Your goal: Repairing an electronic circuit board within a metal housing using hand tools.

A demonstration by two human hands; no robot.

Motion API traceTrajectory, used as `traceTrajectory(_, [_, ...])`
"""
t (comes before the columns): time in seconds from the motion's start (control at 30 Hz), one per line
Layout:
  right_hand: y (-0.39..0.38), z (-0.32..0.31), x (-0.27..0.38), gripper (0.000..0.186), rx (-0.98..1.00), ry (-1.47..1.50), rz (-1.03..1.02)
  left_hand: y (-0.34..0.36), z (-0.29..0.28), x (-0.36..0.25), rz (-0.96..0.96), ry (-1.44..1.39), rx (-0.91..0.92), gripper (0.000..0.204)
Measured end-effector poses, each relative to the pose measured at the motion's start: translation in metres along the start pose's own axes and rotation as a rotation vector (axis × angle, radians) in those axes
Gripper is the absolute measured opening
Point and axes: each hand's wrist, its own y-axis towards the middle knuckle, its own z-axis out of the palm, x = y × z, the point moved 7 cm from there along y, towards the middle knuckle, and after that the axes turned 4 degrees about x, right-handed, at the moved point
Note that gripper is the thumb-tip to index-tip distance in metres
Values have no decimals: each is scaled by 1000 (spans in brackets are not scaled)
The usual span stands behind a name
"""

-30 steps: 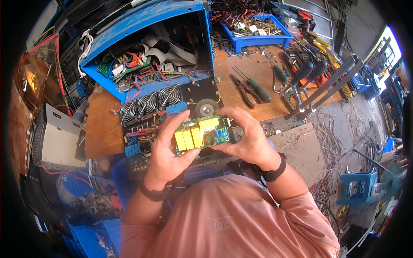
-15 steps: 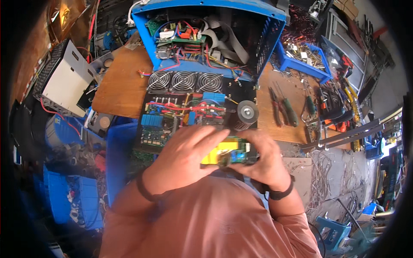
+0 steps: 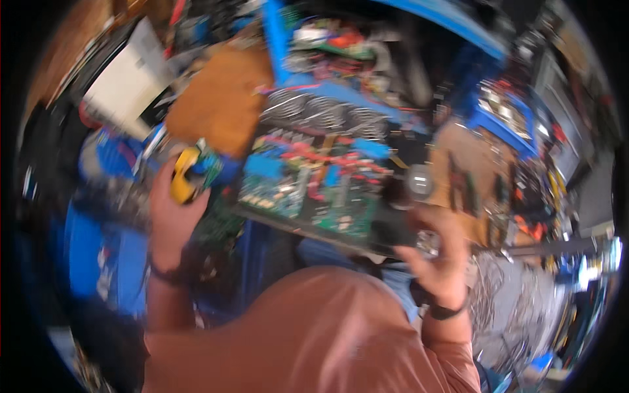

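Out to the left, my left hand (image 3: 171, 219) is closed on a yellow transformer-like part (image 3: 181, 180) with a small green circuit board (image 3: 210, 165) attached. It is held up beside the large board assembly (image 3: 314, 183), which carries blue blocks, red wires and green boards. My right hand (image 3: 442, 259) is curled by the assembly's near right corner, below a round grey spool-like object (image 3: 419, 180). Something small and shiny (image 3: 428, 242) shows between its thumb and fingers, too blurred to name. Motion smears the whole picture.
Behind the assembly are several fans (image 3: 324, 112) and an open blue casing (image 3: 278, 46) with wiring inside. Pliers (image 3: 462, 183) lie on the wooden bench at right, near a blue parts bin (image 3: 504, 124). Blue bins (image 3: 131, 262) stand low at left, below a white panel (image 3: 124, 85).
My left hand has carried the yellow part and its green board from in front of my chest far to the left. My right hand has let go of it and moved right. The view has swung.
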Motion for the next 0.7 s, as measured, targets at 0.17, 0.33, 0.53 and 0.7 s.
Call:
traceTrajectory(0.17, [-38, -18, -49, 41, -145, 318, 229, -77, 6, 163, -590, -198, 69, 43])
traceTrajectory(0.33, [-57, -32, -83, 36, -135, 241, 383, -231, 70, 266, -1110, -410, 345, 35])
traceTrajectory(0.53, [-45, -15, -78, 32, -82, 244, 345, -334, 128, 299, -780, 228, 998, 42])
traceTrajectory(0.7, [-35, -1, -65, 27, -45, 109, 340, -350, 131, 324, -990, 27, 897, 50])
